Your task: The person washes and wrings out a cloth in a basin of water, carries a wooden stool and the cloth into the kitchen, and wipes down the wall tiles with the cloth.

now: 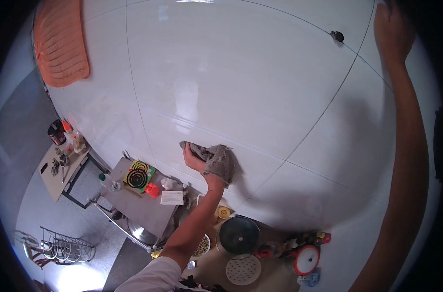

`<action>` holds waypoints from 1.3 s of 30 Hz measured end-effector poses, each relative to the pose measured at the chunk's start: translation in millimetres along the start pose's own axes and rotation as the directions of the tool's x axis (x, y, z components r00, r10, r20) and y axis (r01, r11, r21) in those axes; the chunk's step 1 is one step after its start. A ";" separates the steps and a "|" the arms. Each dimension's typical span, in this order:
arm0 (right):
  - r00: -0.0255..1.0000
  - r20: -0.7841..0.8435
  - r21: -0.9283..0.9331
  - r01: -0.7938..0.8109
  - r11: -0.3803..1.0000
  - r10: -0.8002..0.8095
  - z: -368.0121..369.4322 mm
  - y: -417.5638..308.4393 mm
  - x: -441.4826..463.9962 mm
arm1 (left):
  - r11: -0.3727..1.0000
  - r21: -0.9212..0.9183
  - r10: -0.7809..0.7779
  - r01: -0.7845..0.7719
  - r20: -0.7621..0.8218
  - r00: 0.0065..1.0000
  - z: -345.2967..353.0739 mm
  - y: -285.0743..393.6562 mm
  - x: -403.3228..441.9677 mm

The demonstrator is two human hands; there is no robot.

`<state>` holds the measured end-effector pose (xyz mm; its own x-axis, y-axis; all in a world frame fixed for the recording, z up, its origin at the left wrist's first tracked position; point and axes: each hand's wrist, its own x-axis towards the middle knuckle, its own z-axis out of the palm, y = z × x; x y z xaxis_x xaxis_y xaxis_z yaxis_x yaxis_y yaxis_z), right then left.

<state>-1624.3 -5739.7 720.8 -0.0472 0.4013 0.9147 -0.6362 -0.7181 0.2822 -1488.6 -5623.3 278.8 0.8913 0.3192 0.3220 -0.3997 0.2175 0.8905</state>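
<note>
A grey-brown cloth (219, 163) lies bunched against the white tiled wall (231, 87). My left hand (193, 159) is closed round the cloth's left side, with part of the cloth draped over the back of the hand and wrist. High at the right, my right hand (395, 31) is raised against the wall tiles; its fingers run into the dark edge of the view, so their pose is hidden. A small dark metal fitting (337, 36) sticks out of the wall to the left of my right hand.
An orange ribbed sheet (63, 44) hangs at the upper left. A metal cart (138, 207) holds boxes and a bottle. Below are a pot lid (239, 237), a perforated white disc (243, 270) and a red-rimmed round item (307, 260). A small table (75, 171) and wire rack (68, 247) stand left.
</note>
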 end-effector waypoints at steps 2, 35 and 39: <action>1.000 -0.002 -0.018 0.003 1.000 -0.003 0.3 1.1 -0.8 | 0.986 0.154 0.061 -0.061 0.003 0.998 0.6 7.8 -0.1; 0.998 0.002 -0.004 -0.061 0.998 0.061 4.0 -4.6 -2.9 | 1.000 -0.019 0.028 -0.025 0.129 0.991 -11.4 19.9 -2.7; 0.999 0.002 -0.049 -0.047 0.998 0.047 5.2 2.4 -1.0 | 1.000 0.024 -0.018 0.016 0.099 0.995 -4.3 25.7 -0.7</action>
<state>-1621.8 -5744.8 722.1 -0.0757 0.3661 0.9275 -0.6704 -0.7072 0.2245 -1500.4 -5614.0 300.1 0.9153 0.2226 0.3358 -0.3801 0.2008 0.9029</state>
